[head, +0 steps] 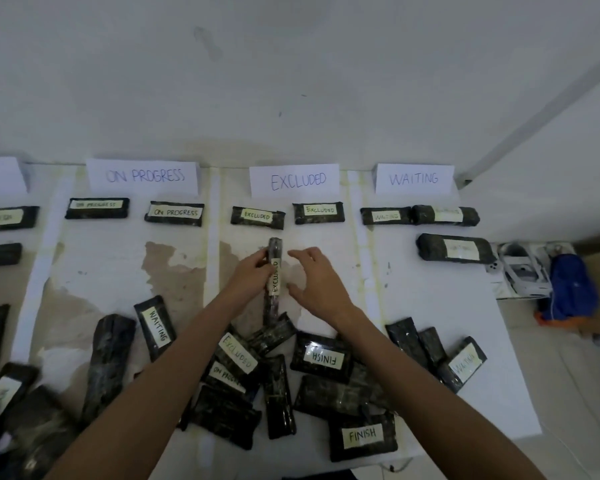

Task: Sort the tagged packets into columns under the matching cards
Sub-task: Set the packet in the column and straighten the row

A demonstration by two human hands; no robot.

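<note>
White sheet point(430, 299) — cards point(298, 180), packets point(321, 356).

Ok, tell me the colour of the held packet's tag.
Pale yellow tag, dark lettering, on a black packet; head view.

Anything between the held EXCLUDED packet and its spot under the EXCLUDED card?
Nothing visible. The left hand grips the held packet inside the EXCLUDED card column, just below the two placed EXCLUDED packets, with bare table beside it. The right hand hovers open alongside, not blocking.

Arms extended, left grip point(253, 271) curled tight, right grip point(314, 284) splayed, hovering
</note>
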